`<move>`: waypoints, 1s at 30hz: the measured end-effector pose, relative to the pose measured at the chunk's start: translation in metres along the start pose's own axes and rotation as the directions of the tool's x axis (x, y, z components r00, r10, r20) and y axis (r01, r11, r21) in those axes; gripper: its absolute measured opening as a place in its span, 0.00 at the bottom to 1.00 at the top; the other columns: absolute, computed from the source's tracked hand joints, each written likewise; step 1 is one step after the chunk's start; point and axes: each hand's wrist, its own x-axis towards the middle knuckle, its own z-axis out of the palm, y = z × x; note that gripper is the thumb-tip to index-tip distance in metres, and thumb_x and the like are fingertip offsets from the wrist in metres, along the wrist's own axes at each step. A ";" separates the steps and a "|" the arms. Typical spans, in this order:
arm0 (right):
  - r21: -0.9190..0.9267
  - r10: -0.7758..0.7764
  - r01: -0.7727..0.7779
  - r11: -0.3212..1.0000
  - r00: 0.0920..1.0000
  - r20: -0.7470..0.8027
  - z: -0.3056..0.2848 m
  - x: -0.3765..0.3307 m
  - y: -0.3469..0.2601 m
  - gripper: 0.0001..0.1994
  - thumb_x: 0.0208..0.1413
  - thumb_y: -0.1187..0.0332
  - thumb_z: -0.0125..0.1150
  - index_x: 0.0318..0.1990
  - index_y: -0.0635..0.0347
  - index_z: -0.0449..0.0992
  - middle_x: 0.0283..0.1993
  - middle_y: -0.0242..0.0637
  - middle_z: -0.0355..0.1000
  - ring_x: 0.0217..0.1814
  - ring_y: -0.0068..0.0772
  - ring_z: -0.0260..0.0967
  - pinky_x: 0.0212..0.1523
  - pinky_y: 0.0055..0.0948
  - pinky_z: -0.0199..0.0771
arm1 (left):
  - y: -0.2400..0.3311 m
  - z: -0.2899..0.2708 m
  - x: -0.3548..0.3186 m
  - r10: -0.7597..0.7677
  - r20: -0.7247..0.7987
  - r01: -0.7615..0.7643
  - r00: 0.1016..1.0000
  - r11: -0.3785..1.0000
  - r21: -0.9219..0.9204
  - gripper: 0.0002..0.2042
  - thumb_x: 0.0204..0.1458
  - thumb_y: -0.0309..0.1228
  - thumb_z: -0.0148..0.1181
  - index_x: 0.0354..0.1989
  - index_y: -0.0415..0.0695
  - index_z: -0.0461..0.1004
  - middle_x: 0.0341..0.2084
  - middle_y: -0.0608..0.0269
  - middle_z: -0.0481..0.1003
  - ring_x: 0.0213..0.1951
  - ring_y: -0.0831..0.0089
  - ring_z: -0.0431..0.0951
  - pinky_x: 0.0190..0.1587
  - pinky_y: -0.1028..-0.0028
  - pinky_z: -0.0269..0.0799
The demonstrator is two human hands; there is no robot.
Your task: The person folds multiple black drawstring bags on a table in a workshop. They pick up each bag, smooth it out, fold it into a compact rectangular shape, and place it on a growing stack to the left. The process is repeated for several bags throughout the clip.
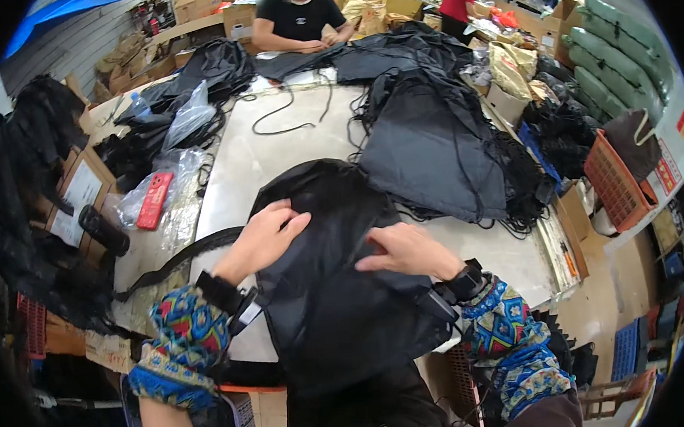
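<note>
A large black fabric bag [324,294] lies over the near edge of the pale table and hangs toward my lap. My left hand [263,236] is over its upper left part, with fingers loosely bent and thumb apart. On the right side of the bag, my right hand [408,250] points inward, its thumb and fingers spread with dark cloth showing between them. Neither hand visibly grips the cloth. A black strap [179,260] runs left from beside my left wrist. Just beyond my right hand lies a pile of black drawstring bags [436,147] with loose cords.
A red phone [155,200] and clear plastic bags [191,117] lie on the left. Black cloth [28,204] hangs at the far left. Across the table [231,154] a person [297,18] handles black fabric. An orange basket [616,182] stands right.
</note>
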 end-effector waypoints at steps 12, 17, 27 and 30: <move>0.164 0.070 -0.067 0.984 0.997 -0.012 0.070 -0.001 -0.019 0.17 0.52 0.55 0.65 0.30 0.63 0.75 0.28 0.49 0.74 0.33 0.53 0.74 0.34 0.41 0.73 | 0.002 0.070 -0.090 -0.081 -0.044 0.085 0.996 0.990 0.110 0.13 0.47 0.37 0.67 0.29 0.39 0.74 0.29 0.51 0.73 0.36 0.55 0.75 0.40 0.63 0.71; 0.506 0.428 -0.180 0.843 0.795 -0.430 0.032 0.005 0.024 0.14 0.52 0.65 0.67 0.34 0.68 0.73 0.25 0.40 0.73 0.20 0.26 0.72 0.18 0.27 0.70 | -0.038 0.032 -0.079 -0.214 -0.579 0.295 0.786 0.954 0.047 0.18 0.46 0.33 0.67 0.41 0.39 0.67 0.35 0.51 0.68 0.40 0.52 0.72 0.41 0.59 0.69; 0.929 0.574 -0.145 0.341 0.815 -0.084 0.044 0.035 0.075 0.13 0.51 0.82 0.52 0.45 0.69 0.75 0.27 0.31 0.72 0.24 0.19 0.69 0.20 0.19 0.66 | -0.102 0.027 -0.074 -0.622 -0.173 0.209 0.764 0.491 -0.846 0.08 0.52 0.16 0.46 0.36 0.34 0.72 0.30 0.58 0.75 0.30 0.68 0.80 0.35 0.74 0.80; 0.882 0.522 -0.076 0.466 0.828 -0.204 0.051 0.029 0.086 0.15 0.46 0.84 0.45 0.30 0.60 0.79 0.21 0.22 0.66 0.19 0.12 0.54 0.21 0.16 0.51 | -0.092 0.018 -0.086 -0.650 -0.285 0.346 0.705 0.666 -0.661 0.09 0.53 0.19 0.46 0.42 0.35 0.70 0.36 0.57 0.73 0.29 0.72 0.78 0.32 0.75 0.77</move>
